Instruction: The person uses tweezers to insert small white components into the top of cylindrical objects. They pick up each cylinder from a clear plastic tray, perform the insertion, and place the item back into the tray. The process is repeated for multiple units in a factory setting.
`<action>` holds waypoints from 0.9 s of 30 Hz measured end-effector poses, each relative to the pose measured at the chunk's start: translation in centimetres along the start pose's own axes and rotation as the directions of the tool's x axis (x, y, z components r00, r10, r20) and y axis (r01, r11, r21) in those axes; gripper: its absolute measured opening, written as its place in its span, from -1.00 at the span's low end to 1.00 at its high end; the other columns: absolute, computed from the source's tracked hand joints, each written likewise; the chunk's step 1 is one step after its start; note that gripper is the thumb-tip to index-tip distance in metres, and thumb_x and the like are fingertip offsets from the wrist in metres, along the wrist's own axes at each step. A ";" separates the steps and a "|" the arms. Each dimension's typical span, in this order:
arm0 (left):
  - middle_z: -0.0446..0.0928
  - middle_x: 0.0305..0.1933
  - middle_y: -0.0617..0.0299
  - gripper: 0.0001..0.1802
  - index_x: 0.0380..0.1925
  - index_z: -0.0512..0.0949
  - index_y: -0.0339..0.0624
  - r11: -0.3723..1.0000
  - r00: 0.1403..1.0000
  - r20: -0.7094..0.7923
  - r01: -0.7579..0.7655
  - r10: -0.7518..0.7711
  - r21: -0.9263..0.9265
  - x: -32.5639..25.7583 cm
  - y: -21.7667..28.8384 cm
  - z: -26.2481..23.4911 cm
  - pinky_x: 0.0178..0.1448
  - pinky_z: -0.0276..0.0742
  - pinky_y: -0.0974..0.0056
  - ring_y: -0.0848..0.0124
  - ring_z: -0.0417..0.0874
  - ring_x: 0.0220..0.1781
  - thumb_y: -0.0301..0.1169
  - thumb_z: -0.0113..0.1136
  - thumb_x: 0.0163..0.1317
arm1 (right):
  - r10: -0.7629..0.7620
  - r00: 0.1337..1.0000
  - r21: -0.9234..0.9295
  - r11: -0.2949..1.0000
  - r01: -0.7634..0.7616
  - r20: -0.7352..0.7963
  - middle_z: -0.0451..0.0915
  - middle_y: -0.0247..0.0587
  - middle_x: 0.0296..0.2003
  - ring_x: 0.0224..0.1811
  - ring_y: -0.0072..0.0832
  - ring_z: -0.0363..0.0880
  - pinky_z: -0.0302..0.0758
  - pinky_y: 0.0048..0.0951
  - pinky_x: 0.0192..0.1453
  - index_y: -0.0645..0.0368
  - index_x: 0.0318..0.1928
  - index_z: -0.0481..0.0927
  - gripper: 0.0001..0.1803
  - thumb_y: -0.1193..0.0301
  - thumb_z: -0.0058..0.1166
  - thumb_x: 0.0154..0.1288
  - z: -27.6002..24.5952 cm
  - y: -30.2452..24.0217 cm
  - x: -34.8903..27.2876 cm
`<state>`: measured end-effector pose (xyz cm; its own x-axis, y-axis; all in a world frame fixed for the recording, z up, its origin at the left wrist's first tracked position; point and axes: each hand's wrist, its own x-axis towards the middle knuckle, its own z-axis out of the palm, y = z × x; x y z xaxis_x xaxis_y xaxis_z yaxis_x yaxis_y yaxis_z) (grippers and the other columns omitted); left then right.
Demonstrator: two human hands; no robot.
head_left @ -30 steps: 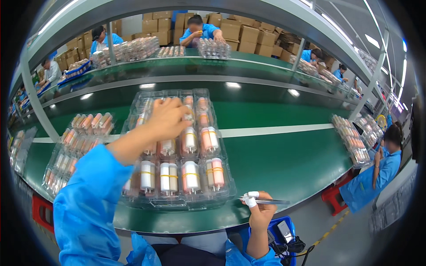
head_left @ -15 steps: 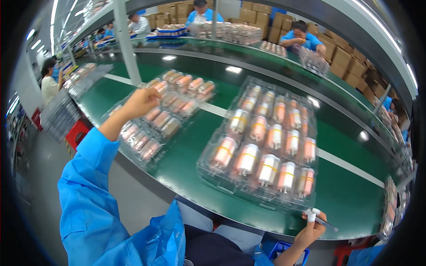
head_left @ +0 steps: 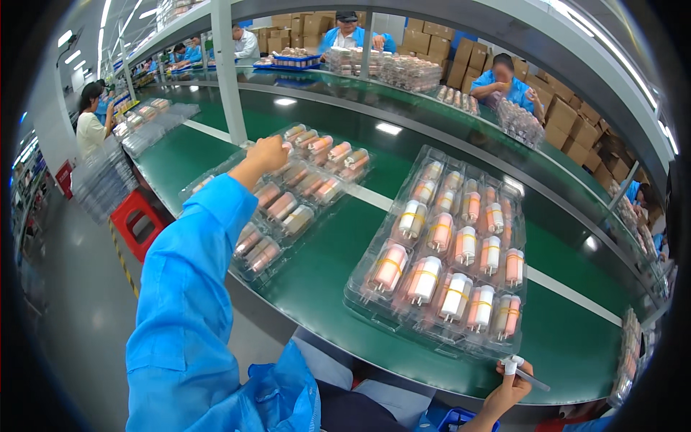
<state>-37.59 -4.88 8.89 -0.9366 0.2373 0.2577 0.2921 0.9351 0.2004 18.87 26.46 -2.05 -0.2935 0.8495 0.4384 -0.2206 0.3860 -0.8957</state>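
Note:
My left hand (head_left: 266,153) reaches over the left clear plastic tray (head_left: 243,275), its fingers curled down among pink and white cylinders (head_left: 320,144). Whatever those fingers grip is hidden behind the hand. Beside the larger clear tray (head_left: 360,306), at its near right corner, is my right hand (head_left: 508,389), with white covers on its fingertips. It is closed around a slim grey metal tool (head_left: 534,379) that resembles tweezers. In the larger tray lie pink and white cylinders (head_left: 425,281) with short prongs, many of them bundled by yellow bands.
A green work surface (head_left: 309,270) with a pale stripe runs under both trays. One grey post (head_left: 229,79) rises behind the left tray. A red stool (head_left: 137,219) stands on the floor at left. Across the line, co-workers (head_left: 509,86) sit near stacked trays and cardboard boxes (head_left: 568,119).
My left hand has moved forward and right relative to the left tray, toward its far rows. My right hand still holds the grey tool. The whole view has shifted slightly.

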 end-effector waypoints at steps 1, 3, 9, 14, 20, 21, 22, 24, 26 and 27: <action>0.54 0.03 -0.02 -0.54 -0.02 0.54 -0.16 0.999 0.999 0.031 0.043 -0.043 -0.002 0.3 0.6 0.5 0.14 0.43 -0.04 -0.01 0.53 0.09 -0.09 -0.05 0.26 | 0.003 1.000 0.006 1.000 -0.003 -0.013 0.56 -0.19 -0.37 -0.38 -0.53 0.56 0.49 -0.58 -0.27 0.35 -0.18 0.49 -0.84 0.51 0.08 0.29 0.0 -0.1 -0.1; 0.56 -0.01 -0.01 -0.52 -0.03 0.54 -0.15 0.993 0.992 -0.055 0.112 -0.110 0.046 0.0 1.2 1.6 0.13 0.44 -0.03 0.00 0.55 0.07 -0.05 -0.01 0.23 | 0.009 0.999 0.020 1.000 -0.008 -0.037 0.55 -0.17 -0.37 -0.37 -0.51 0.56 0.50 -0.56 -0.26 0.35 -0.18 0.48 -0.83 0.53 0.09 0.26 -0.1 -0.1 -0.1; 0.57 -0.08 -0.02 -0.44 -0.09 0.54 -0.14 0.972 0.961 -0.169 0.198 -0.217 -0.124 1.0 -0.3 3.3 0.07 0.46 -0.01 0.04 0.59 -0.01 0.04 0.25 0.03 | -0.020 1.000 0.006 1.000 0.020 -0.024 0.55 -0.13 -0.39 -0.41 -0.50 0.53 0.46 -0.54 -0.31 0.34 -0.22 0.48 -0.87 0.51 0.02 0.31 -0.2 -0.1 -0.1; 0.59 -0.16 0.10 -0.51 -0.19 0.49 -0.23 0.810 0.905 -0.385 -0.086 -0.179 -0.580 1.5 -1.0 2.8 -0.07 0.51 0.15 0.19 0.61 -0.18 -0.12 0.37 0.02 | -0.027 1.000 0.079 0.997 0.027 -0.003 0.52 -0.13 -0.42 -0.45 -0.51 0.49 0.44 -0.54 -0.33 0.34 -0.28 0.46 -0.90 0.53 -0.04 0.32 -0.1 0.0 -0.1; 0.50 0.00 0.24 -0.55 0.13 0.37 -0.24 0.260 0.958 -0.090 -0.163 0.272 -0.952 -8.5 7.0 -6.2 -0.10 0.48 0.36 0.52 0.52 -0.07 -0.26 0.10 0.32 | 0.120 0.986 -0.151 0.983 -0.102 0.113 0.49 -0.34 -0.52 -0.49 -0.69 0.40 0.32 -0.69 -0.38 0.26 -0.34 0.46 -0.93 0.55 0.08 0.27 0.7 -1.3 -0.1; 0.48 0.03 0.24 -0.53 0.16 0.34 -0.25 0.221 0.930 -0.071 -0.159 0.361 -0.962 -10.6 7.5 -7.0 -0.10 0.49 0.35 0.52 0.52 -0.05 -0.25 0.07 0.34 | 0.131 0.985 -0.183 0.977 -0.109 0.115 0.47 -0.36 -0.51 -0.49 -0.70 0.39 0.29 -0.69 -0.39 0.26 -0.34 0.46 -0.92 0.54 0.09 0.26 0.7 -1.6 0.0; 0.48 0.02 0.21 -0.51 0.17 0.32 -0.28 0.155 0.912 -0.059 -0.132 0.405 -0.979 -13.1 8.2 -7.7 -0.11 0.50 0.33 0.49 0.52 -0.04 -0.24 0.06 0.33 | 0.145 0.982 -0.208 0.971 -0.119 0.119 0.46 -0.38 -0.51 -0.49 -0.71 0.37 0.27 -0.70 -0.40 0.26 -0.35 0.46 -0.91 0.54 0.10 0.26 0.6 -1.8 0.0; 0.48 -0.01 0.14 -0.46 0.17 0.30 -0.34 0.034 0.885 -0.035 -0.058 0.464 -0.998 -17.9 9.0 -7.4 -0.15 0.53 0.28 0.41 0.54 -0.05 -0.21 0.05 0.31 | 0.103 0.981 -0.265 0.963 -0.057 0.165 0.42 -0.44 -0.49 -0.48 -0.75 0.30 0.18 -0.70 -0.42 0.27 -0.35 0.47 -0.90 0.54 0.12 0.25 -0.3 -1.3 0.1; 0.49 -0.05 0.10 -0.45 0.15 0.30 -0.37 -0.101 0.877 0.004 0.060 0.481 -0.993 -23.1 9.1 -6.8 -0.15 0.55 0.26 0.38 0.54 -0.07 -0.23 0.10 0.28 | 0.149 0.973 -0.262 0.960 -0.099 0.178 0.43 -0.43 -0.48 -0.46 -0.74 0.32 0.20 -0.71 -0.40 0.28 -0.33 0.48 -0.91 0.55 0.12 0.25 -0.2 -1.5 0.2; 0.50 -0.06 0.10 -0.46 0.14 0.31 -0.37 -0.184 0.876 0.033 0.137 0.481 -0.973 -25.8 9.4 -6.7 -0.14 0.56 0.27 0.40 0.54 -0.07 -0.27 0.13 0.26 | 0.176 0.965 -0.259 0.958 -0.123 0.192 0.43 -0.43 -0.48 -0.46 -0.74 0.33 0.21 -0.71 -0.39 0.29 -0.33 0.48 -0.92 0.55 0.12 0.25 -0.1 -1.6 0.4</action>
<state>-9.40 -4.01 10.40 -0.6862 0.6664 0.2915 0.0063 -0.3952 0.9186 19.15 26.19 -0.49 -0.5009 0.8190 0.2798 0.0662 0.3586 -0.9312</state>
